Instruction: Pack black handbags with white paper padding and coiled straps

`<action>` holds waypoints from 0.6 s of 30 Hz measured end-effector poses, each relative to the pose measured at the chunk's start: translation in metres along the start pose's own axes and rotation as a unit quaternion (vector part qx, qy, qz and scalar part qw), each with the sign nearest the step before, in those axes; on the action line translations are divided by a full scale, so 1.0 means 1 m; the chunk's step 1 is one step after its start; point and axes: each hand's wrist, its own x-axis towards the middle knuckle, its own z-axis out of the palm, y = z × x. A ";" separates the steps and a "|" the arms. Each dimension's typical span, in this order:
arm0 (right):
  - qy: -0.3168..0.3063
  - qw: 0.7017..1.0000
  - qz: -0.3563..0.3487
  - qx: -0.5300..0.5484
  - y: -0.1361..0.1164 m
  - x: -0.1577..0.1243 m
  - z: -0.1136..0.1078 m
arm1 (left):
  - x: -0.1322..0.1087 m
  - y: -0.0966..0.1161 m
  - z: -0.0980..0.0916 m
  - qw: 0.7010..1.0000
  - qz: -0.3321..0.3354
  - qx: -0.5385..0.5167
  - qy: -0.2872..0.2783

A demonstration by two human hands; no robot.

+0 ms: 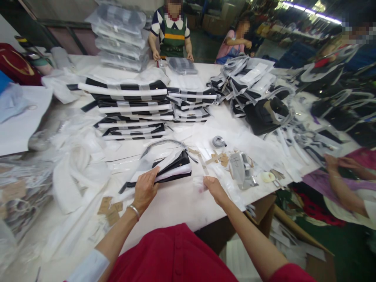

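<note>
Gripping the black bag point(174, 170) on the desk point(173, 203): left hand point(146, 190) closed on its left part, underside fingers hidden. Right hand point(216, 190) just off its right end, fingers curled; blurry clear bit point(198, 183) there, can't tell if held. Print on brown tags point(112, 216), marking on tape dispenser point(238, 170): unreadable.

No lettering or number can be read.

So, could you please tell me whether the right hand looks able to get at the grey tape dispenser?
Probably yes: the tape dispenser stands close beside the right hand, with only flat-looking plastic film between them. That hand appears to pinch a small clear piece, so it may not be free.
</note>
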 end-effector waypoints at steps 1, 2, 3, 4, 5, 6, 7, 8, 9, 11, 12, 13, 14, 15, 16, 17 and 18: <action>-0.053 0.997 0.019 0.061 -0.005 -0.008 -0.003 | 0.000 0.000 0.000 1.000 -0.001 -0.001 0.002; -0.122 0.984 0.047 0.121 -0.008 -0.017 -0.006 | 0.000 -0.001 0.000 1.000 0.000 -0.003 0.004; -0.200 0.961 0.080 0.171 -0.011 -0.027 -0.008 | 0.000 -0.001 0.000 1.000 0.000 -0.004 0.006; -0.277 0.933 0.114 0.198 -0.012 -0.037 -0.007 | 0.000 -0.001 0.000 1.000 -0.001 -0.006 0.007; -0.341 0.907 0.147 0.200 -0.011 -0.046 -0.005 | -0.001 -0.001 0.000 1.000 -0.001 -0.009 0.007; -0.387 0.885 0.176 0.191 -0.009 -0.053 0.000 | 0.000 -0.002 0.000 1.000 -0.003 -0.012 0.007; -0.412 0.869 0.201 0.184 -0.006 -0.057 0.008 | 0.000 -0.002 0.000 1.000 -0.006 -0.015 0.007; -0.406 0.866 0.225 0.186 -0.001 -0.058 0.017 | 0.000 -0.002 -0.001 1.000 -0.010 -0.018 0.007; -0.375 0.872 0.246 0.195 0.003 -0.055 0.028 | 0.000 -0.003 -0.002 1.000 -0.016 -0.021 0.007; -0.269 0.896 0.267 0.230 0.010 -0.040 0.053 | 0.001 -0.005 -0.004 0.999 -0.033 -0.028 0.009; -0.211 0.907 0.268 0.246 0.012 -0.028 0.065 | 0.002 -0.006 -0.006 0.998 -0.045 -0.030 0.011; -0.159 0.917 0.261 0.257 0.013 -0.014 0.076 | 0.003 -0.008 -0.008 0.997 -0.061 -0.034 0.014; -0.114 0.924 0.249 0.266 0.012 0.001 0.085 | 0.004 -0.011 -0.010 0.996 -0.080 -0.037 0.018; -0.073 0.930 0.234 0.274 0.011 0.017 0.092 | 0.005 -0.014 -0.013 0.994 -0.101 -0.041 0.023; -0.031 0.935 0.216 0.281 0.009 0.031 0.097 | 0.007 -0.016 -0.015 0.991 -0.124 -0.046 0.030; 0.009 0.938 0.195 0.285 0.008 0.043 0.099 | 0.009 -0.019 -0.018 0.987 -0.149 -0.051 0.035; 0.044 0.941 0.176 0.284 0.007 0.052 0.099 | 0.011 -0.022 -0.021 0.982 -0.173 -0.057 0.040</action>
